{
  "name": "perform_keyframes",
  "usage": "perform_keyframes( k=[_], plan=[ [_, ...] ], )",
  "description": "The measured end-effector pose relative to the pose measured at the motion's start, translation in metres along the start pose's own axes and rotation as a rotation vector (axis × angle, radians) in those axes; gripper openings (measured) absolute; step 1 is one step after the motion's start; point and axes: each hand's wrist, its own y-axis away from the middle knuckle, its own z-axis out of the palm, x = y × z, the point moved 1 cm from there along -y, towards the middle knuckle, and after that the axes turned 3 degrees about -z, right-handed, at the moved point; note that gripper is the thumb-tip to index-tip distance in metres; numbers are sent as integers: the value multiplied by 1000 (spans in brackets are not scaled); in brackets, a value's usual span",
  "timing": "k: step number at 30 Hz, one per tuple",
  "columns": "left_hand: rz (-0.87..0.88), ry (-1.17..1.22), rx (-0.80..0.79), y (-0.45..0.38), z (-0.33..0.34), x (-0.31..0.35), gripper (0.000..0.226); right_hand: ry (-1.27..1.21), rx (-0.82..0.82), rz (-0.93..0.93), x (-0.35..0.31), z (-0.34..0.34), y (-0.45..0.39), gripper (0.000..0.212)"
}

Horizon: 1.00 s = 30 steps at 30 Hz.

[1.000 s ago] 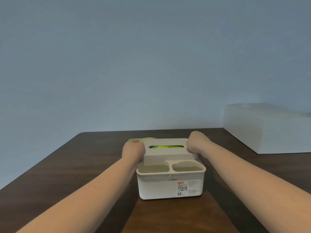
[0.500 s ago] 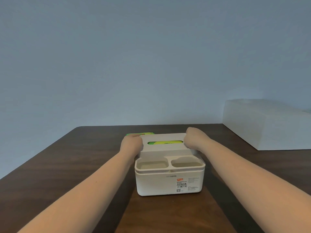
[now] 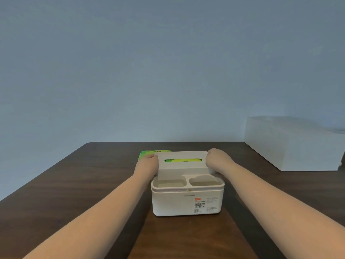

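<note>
A: Where is the white plastic slotted lid (image 3: 183, 166)?
B: On the white plastic organiser box (image 3: 186, 202), mid of the dark wooden table (image 3: 89, 184). The left hand (image 3: 147, 165) and right hand (image 3: 217, 159) grip its ends.
A: Advice?
B: Press both ends evenly, I think, so it sits level.

Tissue box (image 3: 173, 202) is showing smooth, matt off-white plastic; front label (image 3: 200, 204) is looking like printed paper. Green pack (image 3: 149, 153) behind is glinting as glossy plastic film. Table (image 3: 74, 184) is showing dark wood grain, faint satin sheen. White box (image 3: 291, 144) is looking matt.
</note>
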Motion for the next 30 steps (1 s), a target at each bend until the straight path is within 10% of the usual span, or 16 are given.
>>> perform_keyframes(
  k=[10, 14, 30],
  plan=[
    [55, -89, -144, 37, -15, -25, 55, -231, 20, -95, 19, 4, 53, 65],
    [70, 62, -230, 51, -17, -38, 27, -325, -77, -121, 29, 2, 79, 56],
    [120, 83, -166, 54, -12, -46, 33, -311, -134, -142, 42, 16, 81, 44]
  ],
)
